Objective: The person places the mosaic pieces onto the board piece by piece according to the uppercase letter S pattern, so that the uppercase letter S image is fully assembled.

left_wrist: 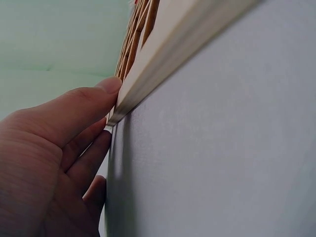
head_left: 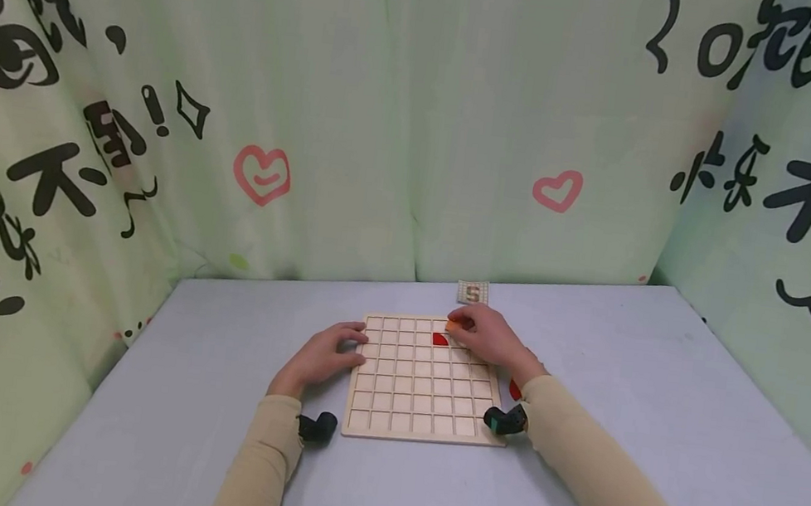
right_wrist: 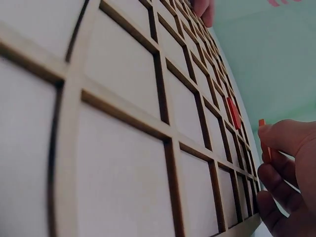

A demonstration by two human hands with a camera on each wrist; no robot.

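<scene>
A wooden grid board lies on the table, divided into rows of square cells. At its left edge, my left hand touches the frame with thumb and fingertips spread; in the left wrist view the thumb sits at the rim. My right hand pinches a thin orange piece between thumb and fingers over the board's far right part. Close beside it, a red piece with a curved edge sits in one cell. The right wrist view also has this red piece.
Another red piece lies right of the board, partly hidden by the right wrist. Behind the board is a small patterned card. A white cloth covers the table, and pale green curtains with lettering hang around it.
</scene>
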